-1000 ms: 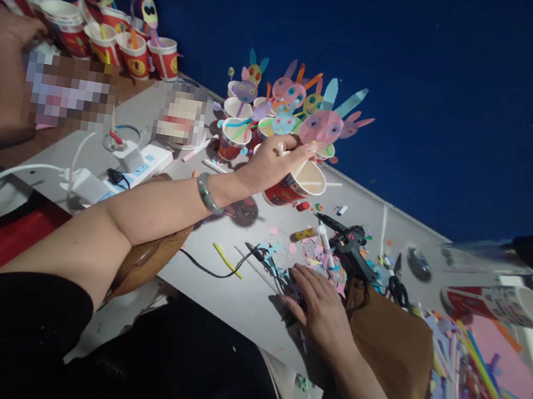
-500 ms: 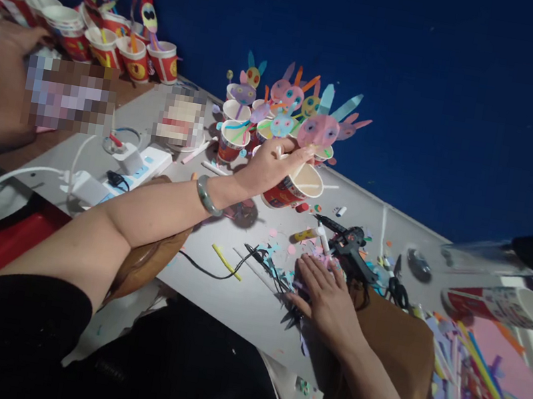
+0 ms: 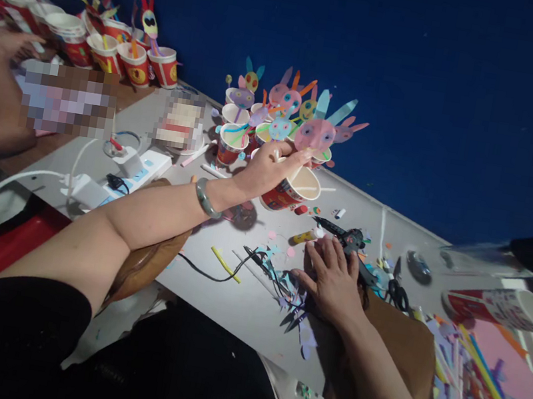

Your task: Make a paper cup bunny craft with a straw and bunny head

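My left hand [image 3: 271,168], with a jade-like bangle at the wrist, has its fingers closed at the lower edge of a pink paper rabbit face [image 3: 314,134] with light blue ears. A red paper cup [image 3: 283,198], tilted, is right by this hand, with a pale straw [image 3: 317,189] across its mouth. Whether the fingers also grip the cup is not plain. My right hand [image 3: 335,274] lies palm down with fingers spread over paper scraps, touching or close to a black hot glue gun [image 3: 354,240]. A yellow glue stick [image 3: 302,236] lies near its fingertips.
Several cups with paper animal faces [image 3: 232,147] stand along the wall. Black scissors [image 3: 398,293] and a lying cup [image 3: 497,306] are at right, above a pile of coloured straws [image 3: 464,386]. A power strip [image 3: 147,170] and another person's hand [image 3: 0,59] are at left.
My right hand has moved up and slightly right, toward the glue gun, uncovering purple scraps. My left hand keeps its hold on the rabbit face. At left, the other person's hand has shifted slightly.
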{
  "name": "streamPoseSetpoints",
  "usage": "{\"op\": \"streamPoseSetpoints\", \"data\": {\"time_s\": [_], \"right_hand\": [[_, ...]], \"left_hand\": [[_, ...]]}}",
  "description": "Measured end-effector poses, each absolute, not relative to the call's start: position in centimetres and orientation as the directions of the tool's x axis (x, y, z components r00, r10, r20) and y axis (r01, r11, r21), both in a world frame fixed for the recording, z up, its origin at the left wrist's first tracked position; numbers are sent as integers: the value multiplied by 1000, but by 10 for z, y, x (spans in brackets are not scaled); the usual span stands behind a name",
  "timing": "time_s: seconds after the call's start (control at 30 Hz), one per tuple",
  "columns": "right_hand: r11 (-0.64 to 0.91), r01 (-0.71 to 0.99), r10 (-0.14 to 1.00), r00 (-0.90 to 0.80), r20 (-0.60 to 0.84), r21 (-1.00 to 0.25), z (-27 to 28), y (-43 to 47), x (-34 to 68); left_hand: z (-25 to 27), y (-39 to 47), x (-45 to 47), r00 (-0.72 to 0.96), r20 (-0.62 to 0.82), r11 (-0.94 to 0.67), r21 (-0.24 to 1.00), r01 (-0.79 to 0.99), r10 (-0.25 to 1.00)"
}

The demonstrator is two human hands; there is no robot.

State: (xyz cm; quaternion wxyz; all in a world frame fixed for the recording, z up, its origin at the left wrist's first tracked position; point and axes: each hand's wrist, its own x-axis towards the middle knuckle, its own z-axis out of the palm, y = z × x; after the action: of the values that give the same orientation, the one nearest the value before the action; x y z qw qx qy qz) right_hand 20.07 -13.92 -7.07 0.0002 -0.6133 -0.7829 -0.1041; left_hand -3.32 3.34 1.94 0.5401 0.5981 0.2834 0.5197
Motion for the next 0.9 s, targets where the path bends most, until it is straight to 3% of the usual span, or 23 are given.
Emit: {"op": "streamPoseSetpoints", "data": {"time_s": [0.1,0.27,0.47,0.63,0.8,0.9], "right_hand": [[194,979,952,-202,231,60,-69,-133,209],[173,949,936,-76,345,-262,-57,-114,207],[-22,850,980,123,157,-526,-52,-86,191],[-71,840,970,183,157,-538,-51,-70,191],[-111,841,983,171,66,-529,-51,-60,181],[-84,856,982,157,101,-509,-49,-54,165]], "left_hand": [[20,33,-33,302,304,-252,947,-201,903],[17,35,-32,302,296,-240,948,-209,906],[18,35,-32,304,286,-230,951,-207,909],[19,36,-33,314,288,-228,950,-215,905],[20,36,-33,322,272,-213,955,-208,907],[20,35,-32,301,272,-217,955,-202,914]]}}
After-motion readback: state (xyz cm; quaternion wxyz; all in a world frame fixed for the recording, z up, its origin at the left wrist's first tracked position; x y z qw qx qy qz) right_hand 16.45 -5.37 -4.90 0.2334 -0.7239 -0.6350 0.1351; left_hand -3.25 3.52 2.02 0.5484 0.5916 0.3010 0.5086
